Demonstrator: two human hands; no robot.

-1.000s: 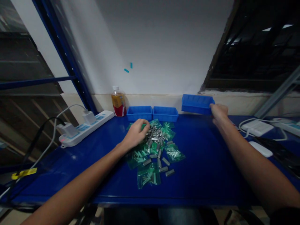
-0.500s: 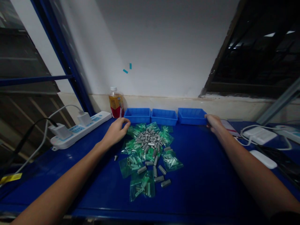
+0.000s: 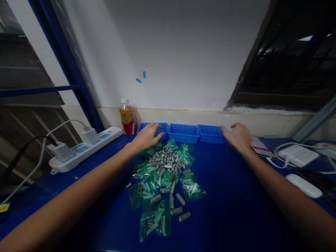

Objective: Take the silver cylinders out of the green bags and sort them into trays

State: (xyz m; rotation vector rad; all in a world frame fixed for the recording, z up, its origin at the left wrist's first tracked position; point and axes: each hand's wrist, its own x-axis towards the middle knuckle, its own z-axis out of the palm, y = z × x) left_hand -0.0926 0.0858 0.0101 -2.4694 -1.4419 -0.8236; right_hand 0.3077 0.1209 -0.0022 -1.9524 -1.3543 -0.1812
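Observation:
Three blue plastic bins stand in a row against the wall: a left bin (image 3: 140, 126), a middle bin (image 3: 183, 134) and a right bin (image 3: 210, 134). My left hand (image 3: 148, 135) is in front of the left bin, fingers apart, with nothing seen in it. At the right end of the right bin is my right hand (image 3: 238, 135), thumb and fingers spread, holding nothing. Whether it touches the bin I cannot tell. Below the bins lies a pile of small grey metal cylinders (image 3: 168, 161), among green-tinted plastic bags (image 3: 193, 187) of small parts.
A bottle (image 3: 128, 117) with a red and yellow label stands left of the bins. Along the left runs a white power strip (image 3: 86, 148) with plugs. At right lie a booklet (image 3: 261, 147), a white adapter (image 3: 298, 154) with cables and a white rounded device (image 3: 303, 185).
My left hand has moved right, over the front of the left bin. My right hand has opened from the right bin's end. The right bin now sits closer to the middle one.

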